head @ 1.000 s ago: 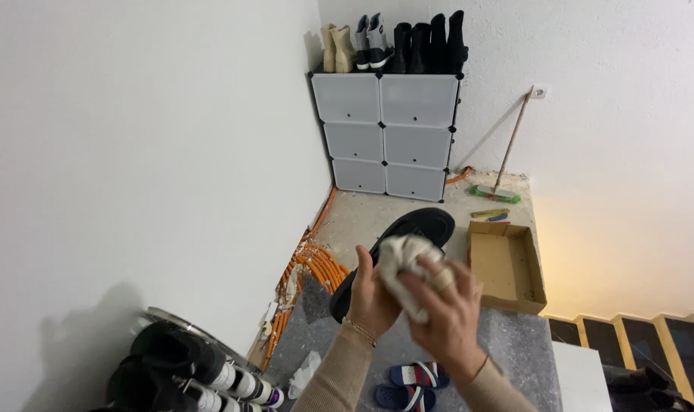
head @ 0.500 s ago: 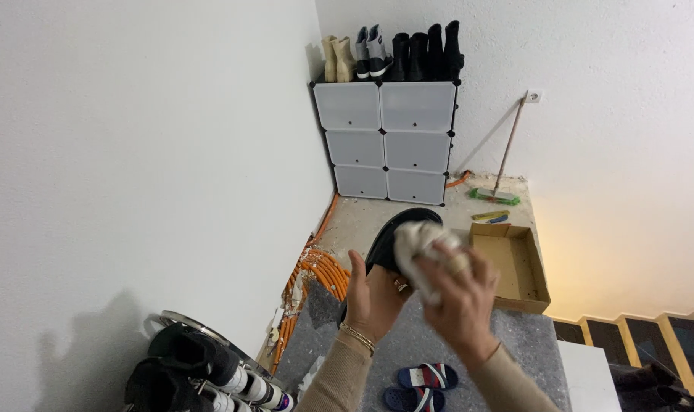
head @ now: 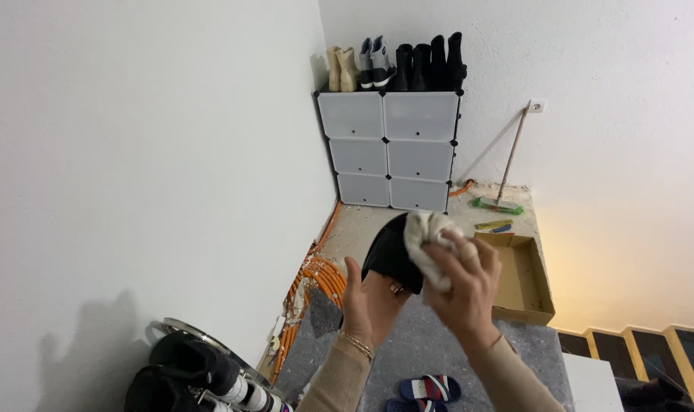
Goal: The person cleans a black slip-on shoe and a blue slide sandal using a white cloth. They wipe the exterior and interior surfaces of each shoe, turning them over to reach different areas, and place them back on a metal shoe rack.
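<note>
A black shoe is held up in front of me, toe pointing away, with my left hand gripping it from below near the heel. My right hand clutches a crumpled white cloth and presses it against the shoe's upper right side. Both sleeves are beige, and a thin bracelet sits on my left wrist.
A white cube shelf with boots on top stands in the far corner. A broom leans on the wall. An open cardboard box lies on the floor at right. Orange pipes, a shoe rack, striped slippers and stairs lie around.
The shoe has tilted more upright and toe-away. My right hand with the cloth has slid up along the shoe toward its far end.
</note>
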